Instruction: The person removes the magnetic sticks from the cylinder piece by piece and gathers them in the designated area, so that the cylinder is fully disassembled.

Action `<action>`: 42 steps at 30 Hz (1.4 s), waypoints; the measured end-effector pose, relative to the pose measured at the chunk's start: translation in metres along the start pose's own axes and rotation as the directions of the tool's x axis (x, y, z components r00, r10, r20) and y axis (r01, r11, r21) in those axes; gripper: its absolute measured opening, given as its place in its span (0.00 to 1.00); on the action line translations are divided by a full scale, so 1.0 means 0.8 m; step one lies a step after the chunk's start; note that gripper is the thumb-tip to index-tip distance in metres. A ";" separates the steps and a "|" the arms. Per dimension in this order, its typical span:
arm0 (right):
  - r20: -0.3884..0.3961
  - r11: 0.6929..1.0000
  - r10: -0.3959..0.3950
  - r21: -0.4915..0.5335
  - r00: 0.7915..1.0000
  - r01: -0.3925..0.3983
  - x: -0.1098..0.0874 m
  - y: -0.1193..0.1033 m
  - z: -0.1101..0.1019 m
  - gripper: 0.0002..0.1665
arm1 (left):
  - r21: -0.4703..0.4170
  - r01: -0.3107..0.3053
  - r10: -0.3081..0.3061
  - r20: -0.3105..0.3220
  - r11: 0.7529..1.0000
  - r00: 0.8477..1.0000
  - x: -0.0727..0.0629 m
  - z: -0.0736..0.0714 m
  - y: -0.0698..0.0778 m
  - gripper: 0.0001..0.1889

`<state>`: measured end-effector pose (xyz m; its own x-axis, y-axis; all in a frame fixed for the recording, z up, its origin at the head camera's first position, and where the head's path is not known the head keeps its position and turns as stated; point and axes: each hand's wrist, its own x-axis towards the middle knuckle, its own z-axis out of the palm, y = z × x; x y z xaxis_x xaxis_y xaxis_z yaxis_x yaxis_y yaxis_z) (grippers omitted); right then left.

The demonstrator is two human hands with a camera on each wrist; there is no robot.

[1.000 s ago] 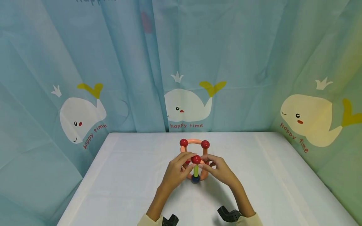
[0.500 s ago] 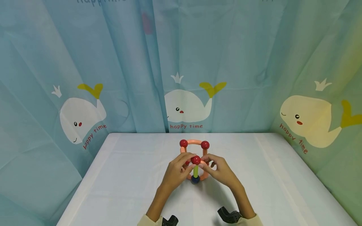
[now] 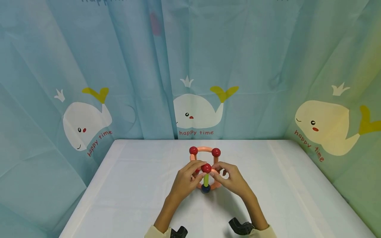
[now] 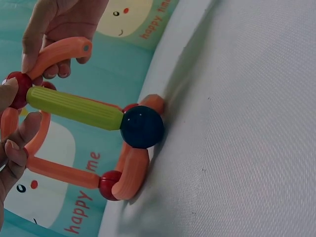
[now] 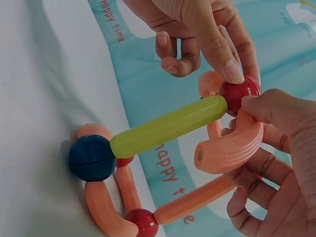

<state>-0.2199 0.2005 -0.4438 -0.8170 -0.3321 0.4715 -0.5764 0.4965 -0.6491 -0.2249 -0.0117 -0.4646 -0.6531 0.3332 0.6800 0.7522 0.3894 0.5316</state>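
Note:
A magnetic stick-and-ball frame stands on the table between both hands. My left hand [image 3: 185, 177] pinches the red ball [image 3: 206, 168] atop an upright green stick [image 4: 74, 107]. Below that stick a dark blue ball [image 5: 92, 158] rests on the table. My right hand [image 3: 230, 177] pinches a curved orange stick [image 5: 234, 148] by its end at the red ball; its other end sticks out free. Both thumbs touch or nearly touch the ball. Behind, more orange sticks [image 5: 195, 200] and red balls [image 3: 216, 152] form the rest of the frame, partly hidden by fingers.
The white-covered table [image 3: 134, 198] extends around the frame. A blue curtain [image 3: 253, 66] with whale prints hangs behind the table's back edge and along its sides. Black wrist devices [image 3: 241, 226] sit at both sleeves.

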 end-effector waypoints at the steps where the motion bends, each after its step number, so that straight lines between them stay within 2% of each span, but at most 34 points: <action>1: -0.003 1.000 -0.002 0.000 1.000 0.002 0.000 0.001 0.000 0.05 | -0.002 -0.003 0.003 -0.001 1.000 1.000 0.000 0.000 0.000 0.20; 8: -0.026 1.000 -0.021 -0.022 0.999 0.020 -0.001 0.002 -0.003 0.04 | 0.008 -0.025 0.025 -0.004 1.000 1.000 0.002 0.001 -0.001 0.20; 13: -0.020 1.000 0.005 -0.029 1.000 -0.005 -0.002 0.004 -0.005 0.05 | 0.003 -0.027 0.027 0.000 1.000 1.000 0.002 0.001 -0.001 0.20; 20: 0.045 0.998 0.058 0.006 0.997 -0.058 -0.006 0.014 -0.012 0.05 | 0.015 -0.030 0.030 -0.007 0.999 1.000 -0.001 0.002 -0.002 0.20; 25: 0.016 0.988 0.150 -0.043 0.988 -0.150 -0.010 0.029 -0.019 0.09 | 0.008 -0.007 0.007 0.001 1.000 1.000 -0.001 0.001 -0.001 0.20; 27: 0.002 0.974 0.217 -0.068 0.976 -0.216 -0.012 0.035 -0.021 0.11 | 0.004 0.000 0.000 0.001 1.000 1.000 -0.002 0.002 -0.001 0.20; 29: -0.007 0.952 0.295 -0.086 0.956 -0.294 -0.015 0.042 -0.023 0.12 | -0.003 0.007 -0.007 -0.001 1.000 1.000 -0.002 0.002 -0.001 0.20; 31: -0.024 0.923 0.370 -0.101 0.929 -0.371 -0.019 0.050 -0.025 0.13 | -0.005 0.007 -0.007 -0.004 1.000 1.000 -0.003 0.004 -0.001 0.19; 34: -0.057 0.870 0.478 -0.107 0.877 -0.481 -0.025 0.061 -0.027 0.15 | -0.014 0.015 -0.016 -0.003 1.000 1.000 -0.004 0.005 -0.001 0.19; 36: -0.086 0.836 0.531 -0.108 0.843 -0.538 -0.030 0.069 -0.028 0.15 | -0.017 0.024 -0.024 0.001 1.000 1.000 -0.005 0.005 0.000 0.19; 38: -0.104 0.811 0.565 -0.113 0.819 -0.574 -0.033 0.076 -0.027 0.16 | -0.022 0.040 -0.040 0.006 0.999 0.999 -0.005 0.005 0.001 0.19; 42: -0.140 0.794 0.573 -0.149 0.807 -0.590 -0.036 0.089 -0.023 0.14 | -0.021 0.050 -0.050 0.005 0.999 0.999 -0.003 0.004 0.002 0.19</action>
<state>-0.2368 0.2604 -0.4925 -0.9874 0.1288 0.0920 0.0270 0.7097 -0.7040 -0.2228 -0.0092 -0.4669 -0.6900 0.3175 0.6505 0.7205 0.3871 0.5753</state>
